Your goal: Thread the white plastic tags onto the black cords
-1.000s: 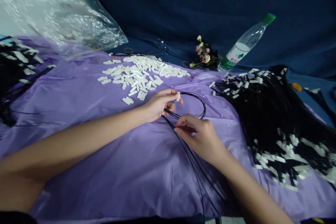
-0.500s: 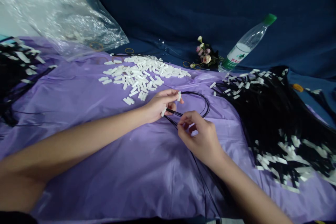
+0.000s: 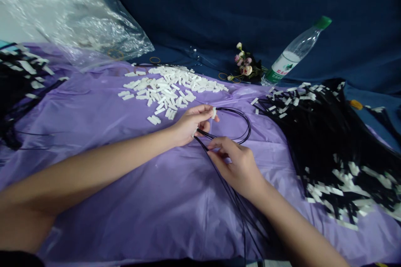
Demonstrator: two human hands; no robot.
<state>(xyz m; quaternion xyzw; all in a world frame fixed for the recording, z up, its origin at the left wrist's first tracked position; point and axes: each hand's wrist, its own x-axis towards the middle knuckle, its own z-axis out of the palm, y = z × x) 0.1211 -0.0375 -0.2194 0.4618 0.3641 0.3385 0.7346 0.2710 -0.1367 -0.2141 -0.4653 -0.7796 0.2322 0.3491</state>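
Observation:
My left hand [image 3: 189, 124] pinches a small white clip [image 3: 213, 112] between thumb and forefinger, with thin black cords [image 3: 241, 123] looping out of it to the right and back. Just below, my right hand [image 3: 236, 164] is closed on the same bundle of black cords [image 3: 238, 208], which trails toward me over the purple plastic sheet [image 3: 125, 183]. A heap of loose white clips [image 3: 169, 87] lies just beyond my left hand.
A large pile of black cords with white clips [image 3: 328, 142] fills the right side. A similar pile [image 3: 15, 87] lies at the far left. A clear plastic bag [image 3: 75, 25], small artificial flowers [image 3: 246, 66] and a green-capped bottle [image 3: 294, 52] lie at the back on dark blue cloth.
My right hand rose up the cords toward the left hand, then slid back down slightly. The cord loop widened a little. My left hand stayed put.

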